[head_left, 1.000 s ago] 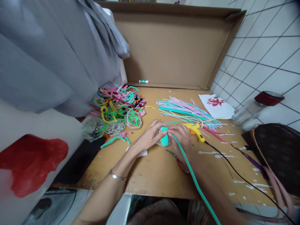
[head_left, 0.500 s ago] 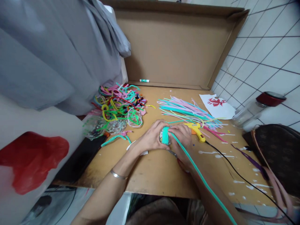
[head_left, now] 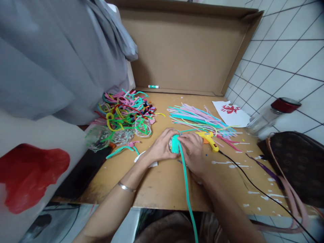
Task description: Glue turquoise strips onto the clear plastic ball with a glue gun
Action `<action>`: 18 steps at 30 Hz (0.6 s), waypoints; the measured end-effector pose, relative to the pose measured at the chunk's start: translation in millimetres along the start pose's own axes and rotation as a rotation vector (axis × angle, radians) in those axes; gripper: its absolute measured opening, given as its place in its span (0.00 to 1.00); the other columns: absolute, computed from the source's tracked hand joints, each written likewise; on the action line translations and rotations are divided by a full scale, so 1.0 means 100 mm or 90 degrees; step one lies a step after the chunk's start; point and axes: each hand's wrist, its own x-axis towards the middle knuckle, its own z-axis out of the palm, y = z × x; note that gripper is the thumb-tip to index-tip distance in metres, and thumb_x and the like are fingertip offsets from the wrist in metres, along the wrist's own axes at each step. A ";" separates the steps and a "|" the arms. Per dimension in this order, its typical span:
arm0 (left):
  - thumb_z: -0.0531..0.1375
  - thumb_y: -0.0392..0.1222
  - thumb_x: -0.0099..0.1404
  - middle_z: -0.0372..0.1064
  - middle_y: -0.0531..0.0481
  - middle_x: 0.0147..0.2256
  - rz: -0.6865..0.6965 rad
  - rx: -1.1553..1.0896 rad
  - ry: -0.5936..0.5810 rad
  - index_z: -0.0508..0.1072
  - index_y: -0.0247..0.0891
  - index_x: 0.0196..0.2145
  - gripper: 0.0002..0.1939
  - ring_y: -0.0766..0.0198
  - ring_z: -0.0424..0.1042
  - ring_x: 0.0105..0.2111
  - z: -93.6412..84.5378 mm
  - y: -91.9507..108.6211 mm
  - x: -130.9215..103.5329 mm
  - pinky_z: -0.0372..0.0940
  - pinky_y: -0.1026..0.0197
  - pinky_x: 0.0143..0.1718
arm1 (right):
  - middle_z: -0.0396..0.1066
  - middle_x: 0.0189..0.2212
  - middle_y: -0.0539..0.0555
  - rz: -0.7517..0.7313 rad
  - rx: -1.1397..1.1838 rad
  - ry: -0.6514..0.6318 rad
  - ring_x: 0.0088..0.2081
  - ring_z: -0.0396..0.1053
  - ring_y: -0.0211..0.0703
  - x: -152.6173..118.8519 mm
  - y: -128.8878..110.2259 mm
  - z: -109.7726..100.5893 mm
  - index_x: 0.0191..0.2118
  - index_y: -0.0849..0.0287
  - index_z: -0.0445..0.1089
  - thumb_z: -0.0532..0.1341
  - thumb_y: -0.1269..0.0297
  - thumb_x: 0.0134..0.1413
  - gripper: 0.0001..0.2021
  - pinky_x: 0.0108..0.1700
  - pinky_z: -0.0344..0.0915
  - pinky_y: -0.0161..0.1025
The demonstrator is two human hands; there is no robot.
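**Operator:** State the position of the workpiece.

**Technician:** The workpiece (head_left: pixel 174 144) is between the two hands, above the front half of the wooden table (head_left: pixel 162 192). Whether it touches the surface cannot be determined.

**Operator:** Describe its appearance.

**Technician:** It is small and rounded. A broad teal band covers the side facing the camera and runs lengthwise, away from the wearer. A clear, glossy portion with yellowish specks shows along the band's left edge. The fingers conceal the remainder.

**Operator:** Specify the teal strip.

**Technician:** The teal strip (head_left: pixel 186 184) is narrow, matt and the same colour as the band. It leaves the band's right edge beneath the right fingertips, then hangs in a slight curve past the table's front edge towards the wearer. The fingers cover the exact junction.

**Operator:** Report both hands.

**Technician:** The left hand (head_left: pixel 163 145) grips the workpiece from the left, fingers along its far end and thumb at its near end. The right hand (head_left: pixel 194 151) pinches the strip where it meets the band.

**Operator:** Adjacent items?

**Technician:** A yellow glue gun (head_left: pixel 212 142) lies just beside the right hand. Beyond it lies a bundle of pastel strips (head_left: pixel 196 118).
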 end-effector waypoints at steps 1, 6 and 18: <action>0.67 0.41 0.47 0.63 0.40 0.52 -0.001 -0.003 0.003 0.63 0.38 0.53 0.34 0.50 0.63 0.56 0.00 -0.01 0.00 0.61 0.49 0.58 | 0.72 0.39 0.53 -0.002 0.007 -0.012 0.44 0.66 0.44 0.00 -0.01 -0.01 0.43 0.54 0.72 0.54 0.73 0.58 0.13 0.46 0.59 0.44; 0.68 0.43 0.47 0.64 0.41 0.51 -0.045 -0.003 0.022 0.63 0.39 0.52 0.35 0.50 0.65 0.54 -0.01 -0.03 0.01 0.62 0.50 0.57 | 0.71 0.42 0.55 0.081 -0.050 -0.023 0.46 0.65 0.46 0.00 0.09 -0.05 0.45 0.56 0.70 0.49 0.76 0.52 0.19 0.49 0.59 0.45; 0.70 0.46 0.44 0.65 0.43 0.52 -0.146 -0.049 0.060 0.63 0.38 0.53 0.39 0.51 0.66 0.53 0.00 -0.13 0.02 0.60 0.50 0.57 | 0.68 0.44 0.74 0.495 -0.556 -0.249 0.44 0.68 0.62 -0.04 0.58 -0.18 0.48 0.75 0.66 0.53 0.55 0.59 0.24 0.40 0.62 0.49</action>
